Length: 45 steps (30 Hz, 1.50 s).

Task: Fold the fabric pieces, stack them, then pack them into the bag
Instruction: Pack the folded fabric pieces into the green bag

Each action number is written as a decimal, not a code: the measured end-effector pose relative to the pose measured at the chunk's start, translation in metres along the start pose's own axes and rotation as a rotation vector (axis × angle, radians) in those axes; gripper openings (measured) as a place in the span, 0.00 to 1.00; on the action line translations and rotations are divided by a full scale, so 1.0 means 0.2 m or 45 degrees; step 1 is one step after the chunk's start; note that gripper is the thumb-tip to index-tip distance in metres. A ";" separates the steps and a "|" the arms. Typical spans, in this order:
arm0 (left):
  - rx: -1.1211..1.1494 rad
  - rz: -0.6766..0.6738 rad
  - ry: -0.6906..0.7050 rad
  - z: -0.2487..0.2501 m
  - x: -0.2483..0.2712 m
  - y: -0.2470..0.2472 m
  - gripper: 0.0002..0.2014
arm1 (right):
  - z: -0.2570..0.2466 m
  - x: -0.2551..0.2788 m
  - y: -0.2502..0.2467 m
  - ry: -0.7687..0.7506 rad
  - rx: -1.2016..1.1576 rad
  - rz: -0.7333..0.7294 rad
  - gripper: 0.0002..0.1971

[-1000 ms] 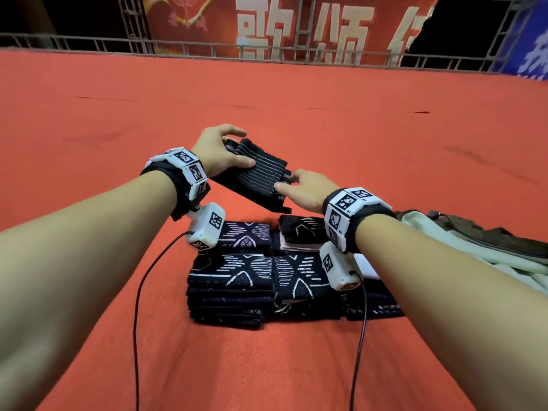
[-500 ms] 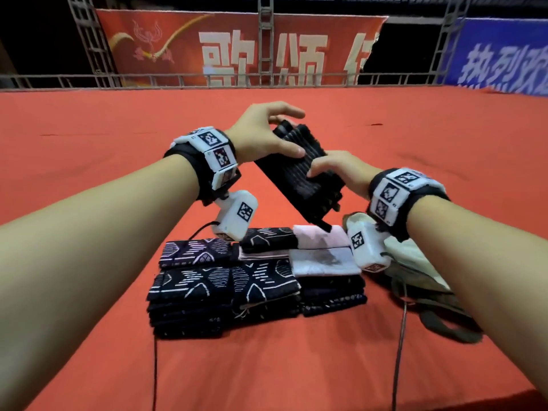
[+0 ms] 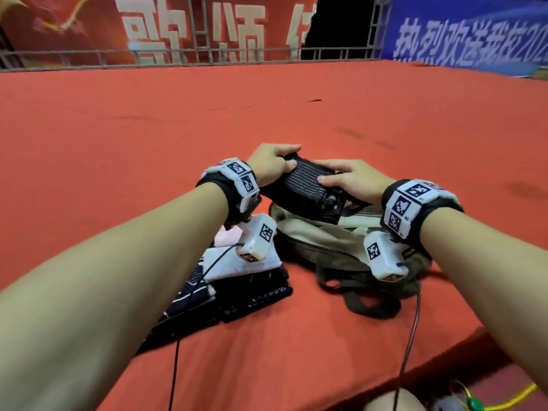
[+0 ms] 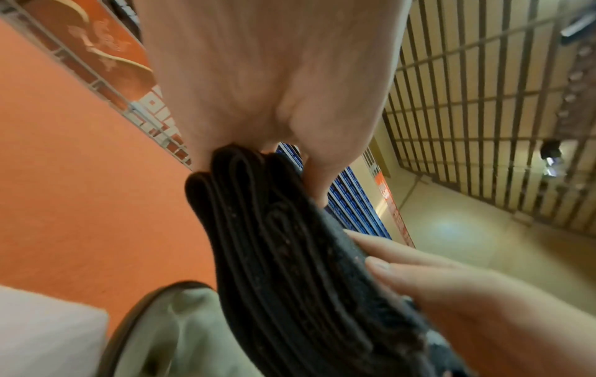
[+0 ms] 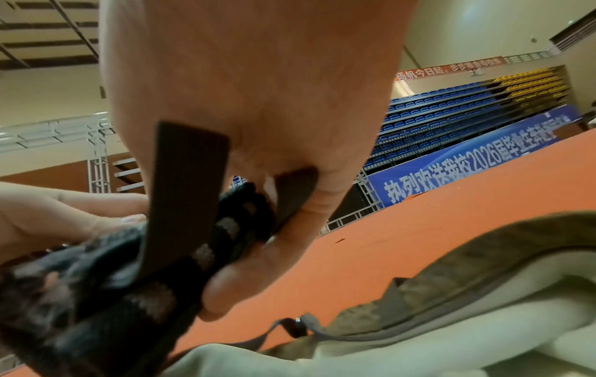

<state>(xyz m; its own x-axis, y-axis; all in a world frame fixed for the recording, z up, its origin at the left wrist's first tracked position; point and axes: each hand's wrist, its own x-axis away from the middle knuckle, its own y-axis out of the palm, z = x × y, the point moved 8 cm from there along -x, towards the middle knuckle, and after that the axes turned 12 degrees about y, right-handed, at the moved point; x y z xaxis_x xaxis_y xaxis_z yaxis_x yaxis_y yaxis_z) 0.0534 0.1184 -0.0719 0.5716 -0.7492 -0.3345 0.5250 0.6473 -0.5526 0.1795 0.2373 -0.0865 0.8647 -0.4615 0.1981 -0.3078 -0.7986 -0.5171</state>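
Note:
A bundle of folded black striped fabric [image 3: 305, 191] hangs between both hands above the open olive bag [image 3: 323, 247] with its pale lining. My left hand [image 3: 271, 166] grips the bundle's far left end, thumb on top. My right hand [image 3: 350, 180] grips the right end, and a dark strap [image 5: 183, 193] of the bag runs under its fingers. The left wrist view shows the bundle's layered folds [image 4: 290, 255]; the right wrist view shows its striped edge [image 5: 154, 280] over the bag's lining [image 5: 451, 318]. More folded dark patterned and white pieces [image 3: 237, 277] lie stacked left of the bag.
Everything sits on a red carpeted platform [image 3: 148, 143] whose front edge runs at the lower right. A metal rail [image 3: 178, 54] and red and blue banners close off the back. Cables [image 3: 409, 336] trail from both wrist cameras across the carpet.
Both hands have carried the black bundle rightward and down, from above the fabric stacks to over the open bag. The right hand now also has the bag strap under its fingers.

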 end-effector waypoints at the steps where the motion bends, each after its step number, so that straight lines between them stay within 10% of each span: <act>1: -0.048 -0.046 -0.005 -0.02 -0.02 0.06 0.22 | 0.04 -0.02 -0.03 0.007 0.002 0.004 0.18; 9: -0.327 -0.351 -0.095 -0.15 -0.04 0.40 0.28 | 0.36 -0.10 -0.02 0.151 0.264 0.019 0.18; 14: -0.540 -0.209 -0.105 -0.16 -0.08 0.32 0.23 | 0.38 -0.13 0.09 0.043 0.869 0.061 0.25; 26: -1.195 -0.817 -0.100 -0.30 -0.05 0.43 0.08 | 0.39 -0.23 0.31 -0.006 1.382 0.003 0.62; 34: -1.102 -0.105 0.019 -0.10 -0.15 0.18 0.11 | 0.33 -0.14 0.19 -0.245 1.165 0.499 0.55; 38: -0.971 0.277 0.146 -0.02 -0.14 0.04 0.10 | 0.34 -0.15 0.11 -0.216 0.811 0.423 0.51; 45: -1.180 -0.372 0.059 -0.18 -0.10 0.26 0.14 | 0.36 -0.26 0.04 -0.053 0.888 0.379 0.54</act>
<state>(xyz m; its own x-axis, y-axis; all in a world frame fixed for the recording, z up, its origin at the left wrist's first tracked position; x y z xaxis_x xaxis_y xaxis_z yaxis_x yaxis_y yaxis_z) 0.0464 0.1624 -0.1214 0.4621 -0.8803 -0.1075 -0.0740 0.0825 -0.9938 0.1603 0.2822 -0.1618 0.8028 -0.5935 -0.0566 -0.2200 -0.2067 -0.9533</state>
